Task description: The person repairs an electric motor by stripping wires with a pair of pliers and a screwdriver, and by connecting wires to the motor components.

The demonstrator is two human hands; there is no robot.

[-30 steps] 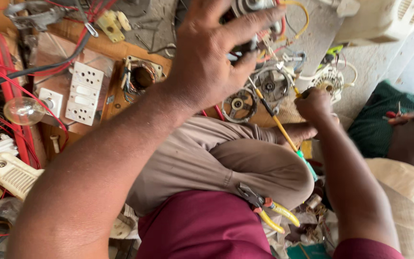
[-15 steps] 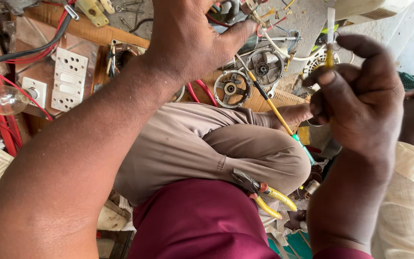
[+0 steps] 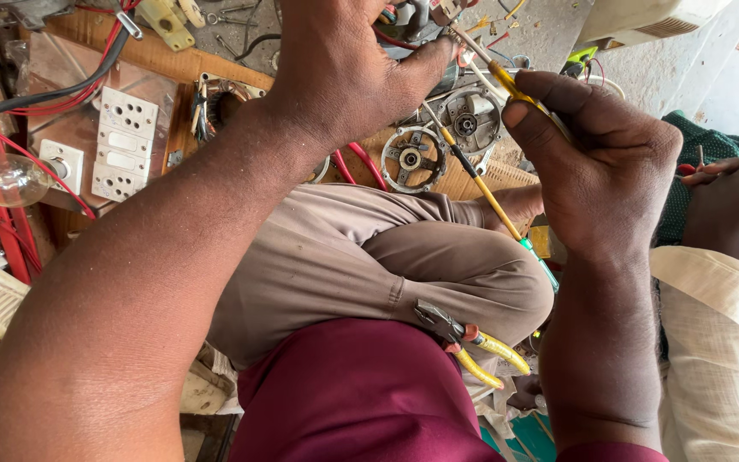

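Observation:
My left hand (image 3: 344, 73) is closed around a dark motor part (image 3: 412, 21) at the top of the view, mostly hidden by my fingers. My right hand (image 3: 600, 162) pinches a thin yellow-handled screwdriver (image 3: 506, 81), its tip pointing up-left at the held part. Both hands hover above my crossed legs in tan trousers (image 3: 361, 257). Yellow-handled pliers (image 3: 472, 342) rest on my lap.
Two round metal motor end covers (image 3: 410, 158) lie on the wooden board beside a second long screwdriver (image 3: 481, 184). A white switch panel (image 3: 121, 145), a glass bulb (image 3: 6, 180) and red wires are at left. Another person's hand (image 3: 733, 205) is at right.
My right hand has lifted from the floor near the motor covers up to the held part, now carrying the yellow screwdriver. My left hand keeps its grip.

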